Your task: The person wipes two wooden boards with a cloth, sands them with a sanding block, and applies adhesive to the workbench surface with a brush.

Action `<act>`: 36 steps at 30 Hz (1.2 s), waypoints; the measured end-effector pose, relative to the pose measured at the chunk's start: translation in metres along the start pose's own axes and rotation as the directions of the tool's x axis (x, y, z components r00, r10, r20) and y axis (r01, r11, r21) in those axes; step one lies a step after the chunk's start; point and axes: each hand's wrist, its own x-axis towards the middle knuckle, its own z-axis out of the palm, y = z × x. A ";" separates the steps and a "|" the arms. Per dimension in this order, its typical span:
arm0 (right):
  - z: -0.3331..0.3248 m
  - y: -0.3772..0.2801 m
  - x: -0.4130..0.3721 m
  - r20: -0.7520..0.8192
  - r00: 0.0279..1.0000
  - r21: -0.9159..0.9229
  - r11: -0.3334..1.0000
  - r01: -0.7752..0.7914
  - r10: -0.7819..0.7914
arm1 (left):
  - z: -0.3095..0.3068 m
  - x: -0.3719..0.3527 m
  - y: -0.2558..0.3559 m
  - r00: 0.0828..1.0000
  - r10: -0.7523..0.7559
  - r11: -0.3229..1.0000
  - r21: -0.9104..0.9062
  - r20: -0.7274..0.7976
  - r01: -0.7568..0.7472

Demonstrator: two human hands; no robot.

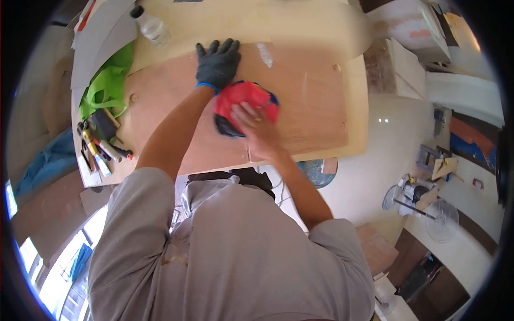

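My left hand (218, 65), in a dark grey glove with a blue cuff, lies with fingers spread at the far edge of a reddish-brown wooden panel (182, 112). My bare right hand (256, 127) rests on a bunched red and dark cloth (245, 99) on the panel, its fingers spread over the cloth and slightly blurred. The cloth lies just below my gloved hand. A small pale patch (264, 55) shows on the panel's far part.
A clear bottle with a black cap (152, 29) stands at the table's back left. Along the left edge lie a green bag (110, 80) and several hand tools (96, 147). A blue round stool (317, 172) stands below the near edge. Fans (442, 220) stand farther right.
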 end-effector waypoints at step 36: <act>0.071 -0.117 0.022 -0.022 0.976 -0.259 0.942 -0.213 0.215 | -0.122 -0.285 -0.105 0.822 -0.560 0.814 -0.256 -0.104 0.522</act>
